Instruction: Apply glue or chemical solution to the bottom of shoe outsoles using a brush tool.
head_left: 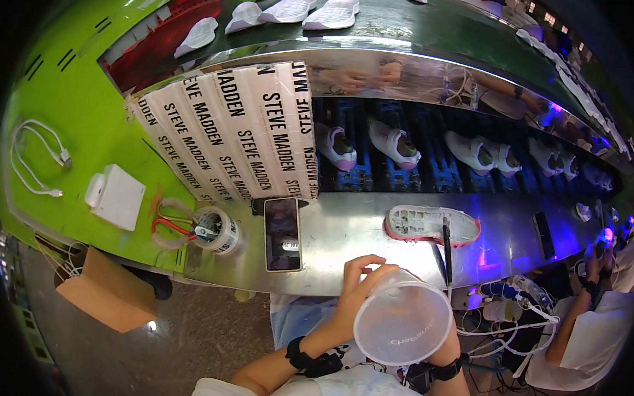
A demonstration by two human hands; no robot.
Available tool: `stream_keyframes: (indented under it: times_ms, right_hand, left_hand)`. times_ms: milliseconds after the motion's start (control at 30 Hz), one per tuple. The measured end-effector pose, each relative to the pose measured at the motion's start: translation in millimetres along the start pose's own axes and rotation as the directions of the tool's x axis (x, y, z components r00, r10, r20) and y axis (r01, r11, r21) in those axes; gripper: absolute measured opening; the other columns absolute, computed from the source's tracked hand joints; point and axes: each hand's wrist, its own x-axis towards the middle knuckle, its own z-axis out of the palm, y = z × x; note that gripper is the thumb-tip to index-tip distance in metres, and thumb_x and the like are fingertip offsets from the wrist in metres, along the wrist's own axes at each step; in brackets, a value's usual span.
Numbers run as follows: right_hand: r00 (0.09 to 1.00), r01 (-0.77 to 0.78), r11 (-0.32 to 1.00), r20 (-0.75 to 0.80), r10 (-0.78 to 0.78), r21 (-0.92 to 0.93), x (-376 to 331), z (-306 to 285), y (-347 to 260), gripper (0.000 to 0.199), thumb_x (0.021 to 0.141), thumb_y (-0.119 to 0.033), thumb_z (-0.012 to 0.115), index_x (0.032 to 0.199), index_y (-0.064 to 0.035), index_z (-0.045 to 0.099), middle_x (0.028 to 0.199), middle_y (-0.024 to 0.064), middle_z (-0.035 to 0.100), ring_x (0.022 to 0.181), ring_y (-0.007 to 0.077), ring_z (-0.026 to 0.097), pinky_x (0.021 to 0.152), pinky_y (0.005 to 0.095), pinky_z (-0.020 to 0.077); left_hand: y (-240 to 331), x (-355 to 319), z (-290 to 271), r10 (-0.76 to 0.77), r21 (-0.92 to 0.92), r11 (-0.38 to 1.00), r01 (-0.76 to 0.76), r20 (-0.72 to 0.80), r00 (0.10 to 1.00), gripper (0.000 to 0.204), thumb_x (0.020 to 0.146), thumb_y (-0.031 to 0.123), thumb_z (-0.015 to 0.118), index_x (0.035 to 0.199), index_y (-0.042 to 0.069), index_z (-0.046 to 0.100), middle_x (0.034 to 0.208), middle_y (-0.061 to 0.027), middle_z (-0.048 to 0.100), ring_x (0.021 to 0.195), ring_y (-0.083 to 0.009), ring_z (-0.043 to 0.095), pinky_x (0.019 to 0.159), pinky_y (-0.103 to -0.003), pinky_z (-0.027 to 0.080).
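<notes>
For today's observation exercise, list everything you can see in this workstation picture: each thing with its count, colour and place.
Plastic cup: one, translucent white, held low centre.
Shoe sole: one, white with pink edge, on the steel bench.
Brush: one, black, across the sole.
Phone: one, dark, on the bench.
Tape roll: one, white, left of the phone.
Shoes on lasts: several, white, on the blue conveyor.
Charger cable: one, white, on the green table.
Left hand: on the cup's rim.
Right hand: hidden behind the cup.

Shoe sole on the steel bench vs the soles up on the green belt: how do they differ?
The shoe sole on the steel bench lies alone, tread up, pink-edged, with a dark brush across it. The green-belt soles sit in a loose row, plain white, nothing on them. Both are pale and lie flat.
</notes>
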Motion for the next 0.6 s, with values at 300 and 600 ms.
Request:
stream_keyframes:
  times_ms: [300,600]
  right_hand:
    - [0.924,-0.381,0.751,0.195,0.328,0.540,-1.9,-14.3,28.3,0.050,0.100,-0.043,0.031,0.114,-0.0016,0.056,0.099,0.0036,0.062,0.085,0.0094,0.059,0.073,0.0231,0.0474]
    - [0.993,-0.049,0.986,-0.094,0.065,0.161,1.2,1.9,6.7,0.025,0.088,-0.006,0.057,0.111,0.0014,0.061,0.107,0.0081,0.062,0.090,0.0117,0.059,0.077,0.0252,0.0482]
  left_hand:
    - [4.4,-1.2,4.5,-0.011,-0.080,0.997,0.009,-0.033,0.999,0.059,0.060,0.023,0.082,0.113,0.008,0.060,0.117,-0.0100,0.046,0.110,-0.0268,0.041,0.088,-0.035,0.039]
    - [-11.2,-3.3,0.9,-0.047,-0.039,0.998,0.045,-0.059,0.997,0.061,0.061,0.019,0.081,0.116,0.007,0.058,0.119,-0.0132,0.045,0.110,-0.0272,0.042,0.087,-0.034,0.040]
